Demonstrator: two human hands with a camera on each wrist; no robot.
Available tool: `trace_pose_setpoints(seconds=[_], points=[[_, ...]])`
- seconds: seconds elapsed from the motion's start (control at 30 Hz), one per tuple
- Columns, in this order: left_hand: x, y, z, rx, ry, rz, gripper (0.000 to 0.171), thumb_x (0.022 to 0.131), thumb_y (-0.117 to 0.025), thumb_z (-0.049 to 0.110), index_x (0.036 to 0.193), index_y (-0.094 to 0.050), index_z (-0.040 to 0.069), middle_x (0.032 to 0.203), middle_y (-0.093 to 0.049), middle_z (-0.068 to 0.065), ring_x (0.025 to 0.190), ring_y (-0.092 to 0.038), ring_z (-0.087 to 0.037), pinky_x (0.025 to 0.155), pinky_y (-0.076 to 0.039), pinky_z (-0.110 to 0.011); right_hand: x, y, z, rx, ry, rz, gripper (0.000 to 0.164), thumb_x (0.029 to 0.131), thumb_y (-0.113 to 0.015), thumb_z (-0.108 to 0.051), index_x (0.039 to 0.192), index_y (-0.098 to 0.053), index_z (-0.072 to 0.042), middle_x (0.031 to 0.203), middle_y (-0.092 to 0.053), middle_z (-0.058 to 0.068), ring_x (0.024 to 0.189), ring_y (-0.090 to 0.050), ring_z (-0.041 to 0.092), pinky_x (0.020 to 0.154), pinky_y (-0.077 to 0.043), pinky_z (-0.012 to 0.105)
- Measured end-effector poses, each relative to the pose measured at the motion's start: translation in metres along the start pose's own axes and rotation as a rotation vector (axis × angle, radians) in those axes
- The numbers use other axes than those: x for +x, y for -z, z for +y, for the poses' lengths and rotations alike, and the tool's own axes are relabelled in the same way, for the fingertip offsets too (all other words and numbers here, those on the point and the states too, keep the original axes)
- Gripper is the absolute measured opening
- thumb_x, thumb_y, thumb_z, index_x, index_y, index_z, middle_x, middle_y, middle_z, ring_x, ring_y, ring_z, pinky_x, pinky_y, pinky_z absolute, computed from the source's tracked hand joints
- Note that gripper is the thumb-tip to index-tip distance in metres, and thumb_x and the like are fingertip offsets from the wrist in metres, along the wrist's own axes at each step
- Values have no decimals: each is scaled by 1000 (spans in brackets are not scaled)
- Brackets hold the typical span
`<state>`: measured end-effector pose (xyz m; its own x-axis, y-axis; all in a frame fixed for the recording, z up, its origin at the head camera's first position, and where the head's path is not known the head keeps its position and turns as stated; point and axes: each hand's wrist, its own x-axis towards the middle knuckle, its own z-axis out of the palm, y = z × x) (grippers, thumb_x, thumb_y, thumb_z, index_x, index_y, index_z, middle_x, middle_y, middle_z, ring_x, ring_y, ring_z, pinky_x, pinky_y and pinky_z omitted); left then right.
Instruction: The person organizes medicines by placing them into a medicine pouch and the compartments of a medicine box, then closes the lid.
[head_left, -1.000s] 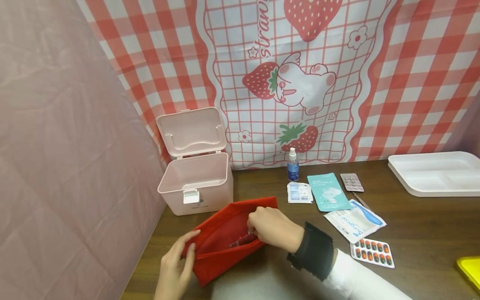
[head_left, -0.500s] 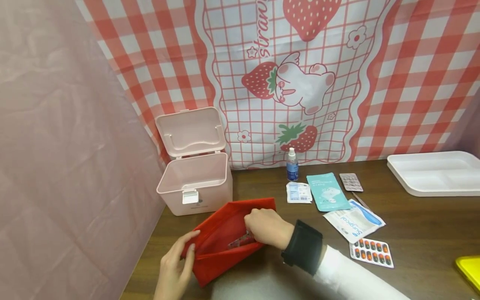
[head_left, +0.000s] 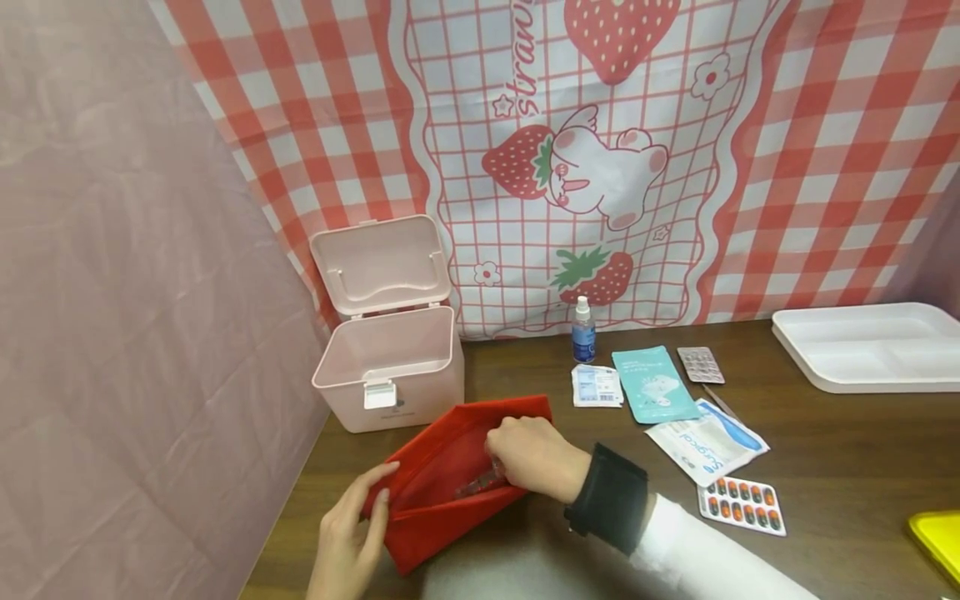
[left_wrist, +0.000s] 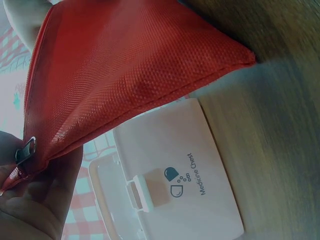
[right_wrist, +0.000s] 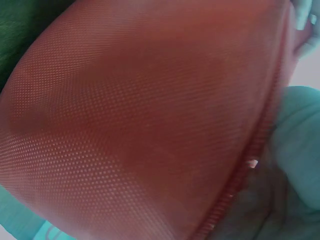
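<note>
A red zip pouch (head_left: 450,533) is held slanted over the table with its mouth spread wide. My left hand (head_left: 348,525) pinches the pouch's left end between thumb and fingers; in the left wrist view its zip pull (left_wrist: 26,151) hangs beside those fingers. The right hand (head_left: 536,454) reaches into the mouth near the right end, fingers curled. From its grip a slim, see-through shiny item (head_left: 476,484) points left inside the pouch; its kind cannot be made out. In the right wrist view the pouch's side hides most of the hand's fingers.
Behind the pouch stands a pink medicine chest (head_left: 405,408), lid raised. To the right lie a spray bottle (head_left: 583,335), a white packet (head_left: 597,387), a teal packet (head_left: 654,385), a surgical packet (head_left: 705,446), capsule blisters (head_left: 742,504), a white tray (head_left: 810,367) and a yellow edge (head_left: 933,537).
My right hand and forearm have shifted slightly left within the pouch mouth, and the see-through item moved with them. The left hand keeps its hold on the pouch.
</note>
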<state>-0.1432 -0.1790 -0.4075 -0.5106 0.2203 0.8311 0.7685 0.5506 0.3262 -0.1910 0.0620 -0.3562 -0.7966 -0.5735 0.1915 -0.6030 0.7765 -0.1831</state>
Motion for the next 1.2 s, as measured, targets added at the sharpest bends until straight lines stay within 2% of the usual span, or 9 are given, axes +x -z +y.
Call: trace_pose_setpoints(seconds=[0.1,0.2,0.37,0.53,0.63,0.73,0.97,1.07,1.2], points=[[-1,0,-1,-2,0,1,36,79,-55,-12,113,-59,1,106,-65,-9,102,-59,-5,82,-46,-9,-4,5,0,18,9,35,15,78,-68,-15,65,-63,-15,50,-46,-9,48,-40,7,46,-35,20],[-2,0,-2,-5,-2,5,36,80,-55,-11,113,-59,0,106,-65,-9,102,-59,-5,83,-46,-9,-9,10,-1,-16,22,95,15,79,-68,-20,66,-62,-18,53,-49,-10,51,-45,6,47,-36,21],[-1,1,-2,-8,-1,6,37,79,-56,-12,114,-59,0,106,-65,-9,99,-60,-6,81,-46,-9,-20,19,0,-67,26,211,11,78,-69,-20,69,-62,-18,62,-55,-8,59,-52,10,51,-41,25],[1,1,-1,-2,1,5,38,78,-56,-14,114,-59,0,106,-65,-9,95,-61,-8,78,-47,-9,-35,28,9,-61,-19,324,10,78,-70,-19,71,-63,-18,66,-58,-8,62,-52,9,51,-42,22],[2,2,0,0,6,0,40,77,-56,-14,114,-59,1,106,-65,-8,94,-61,-8,77,-47,-9,-46,33,19,-53,-65,358,10,78,-70,-18,71,-62,-19,66,-58,-10,64,-53,8,50,-41,22],[2,2,-1,-2,9,-3,41,77,-56,-15,114,-59,1,106,-65,-8,92,-62,-9,75,-47,-9,-59,36,32,-55,-124,340,8,77,-70,-17,73,-63,-19,67,-59,-10,65,-56,9,50,-42,25],[0,1,-3,0,12,-4,41,76,-57,-15,114,-59,2,107,-65,-8,91,-61,-8,73,-47,-10,-96,31,72,-55,-288,231,14,75,-72,-18,71,-59,-20,66,-60,-8,61,-56,10,47,-40,29],[-1,1,-4,0,12,-8,41,77,-57,-14,114,-59,2,107,-65,-7,91,-61,-9,72,-48,-10,-112,26,90,-42,-331,171,11,74,-73,-18,79,-64,-16,74,-65,-3,66,-60,15,52,-45,33],[-1,1,-5,1,15,-9,40,77,-57,-14,114,-59,2,107,-65,-7,90,-61,-9,70,-48,-10,-135,19,112,-41,-386,98,19,71,-75,-18,86,-65,-12,82,-68,4,70,-62,19,57,-48,39]])
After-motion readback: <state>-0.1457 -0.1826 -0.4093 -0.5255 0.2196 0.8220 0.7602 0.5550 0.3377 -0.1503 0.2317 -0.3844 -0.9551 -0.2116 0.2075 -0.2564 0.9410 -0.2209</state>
